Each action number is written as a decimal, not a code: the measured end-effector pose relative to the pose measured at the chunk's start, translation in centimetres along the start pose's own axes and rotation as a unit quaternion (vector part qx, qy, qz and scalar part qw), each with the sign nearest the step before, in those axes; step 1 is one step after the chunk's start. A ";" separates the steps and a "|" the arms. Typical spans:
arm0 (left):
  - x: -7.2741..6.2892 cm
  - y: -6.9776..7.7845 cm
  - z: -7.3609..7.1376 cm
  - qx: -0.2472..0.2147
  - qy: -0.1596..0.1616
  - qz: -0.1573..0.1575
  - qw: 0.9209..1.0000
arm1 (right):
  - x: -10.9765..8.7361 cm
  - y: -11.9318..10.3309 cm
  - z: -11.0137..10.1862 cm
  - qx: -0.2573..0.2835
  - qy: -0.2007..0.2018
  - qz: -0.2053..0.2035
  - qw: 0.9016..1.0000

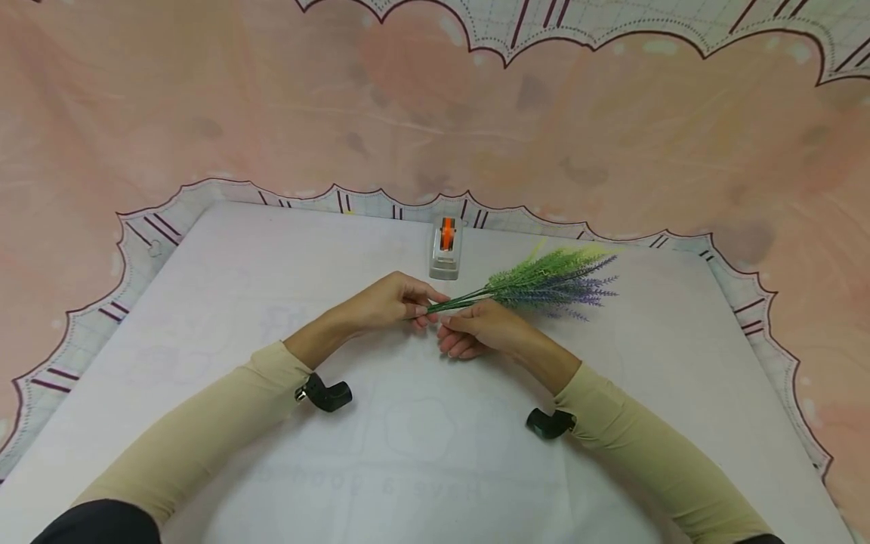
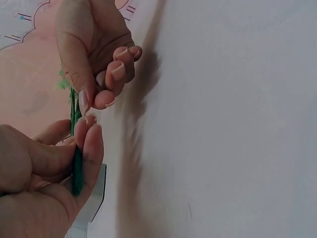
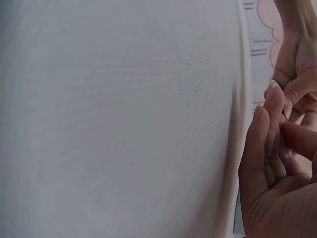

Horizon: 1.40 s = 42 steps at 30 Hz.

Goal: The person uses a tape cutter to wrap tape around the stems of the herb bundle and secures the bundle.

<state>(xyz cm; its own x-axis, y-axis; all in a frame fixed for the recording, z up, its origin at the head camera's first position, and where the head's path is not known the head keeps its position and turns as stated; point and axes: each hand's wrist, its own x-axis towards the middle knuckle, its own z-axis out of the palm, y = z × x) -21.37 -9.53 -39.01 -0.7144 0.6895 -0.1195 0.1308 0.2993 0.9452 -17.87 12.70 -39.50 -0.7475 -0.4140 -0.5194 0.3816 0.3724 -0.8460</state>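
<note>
My left hand (image 1: 390, 304) pinches the green stems (image 1: 454, 304) near their ends, probably the safest hold. Beyond sits a small grey-and-orange dispenser (image 1: 445, 257). My right hand (image 1: 492, 330) curls beside the stems; whether it grips anything, I cannot tell. Rightward over the counter (image 1: 421, 453), the flower heads (image 1: 553, 279) look light, soft, easily crushed.

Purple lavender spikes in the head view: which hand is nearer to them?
The right. The right hand is close beside the lower end of the purple lavender spikes; the left hand is farther off, pinching the stem ends.
</note>
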 end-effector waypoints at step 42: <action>1.0 -0.3 -1.2 -0.069 -0.036 -0.033 0.996 | -2.0 -2.2 -0.9 -0.456 0.184 -0.263 0.830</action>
<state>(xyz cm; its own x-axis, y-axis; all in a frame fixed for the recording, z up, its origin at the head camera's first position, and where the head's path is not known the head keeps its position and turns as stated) -22.95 -9.71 -39.06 -0.6665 0.7182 -0.1999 -0.0149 0.2553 0.9667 -17.68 13.48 -36.45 -0.8599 -0.4991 0.1070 -0.4950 0.7641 -0.4135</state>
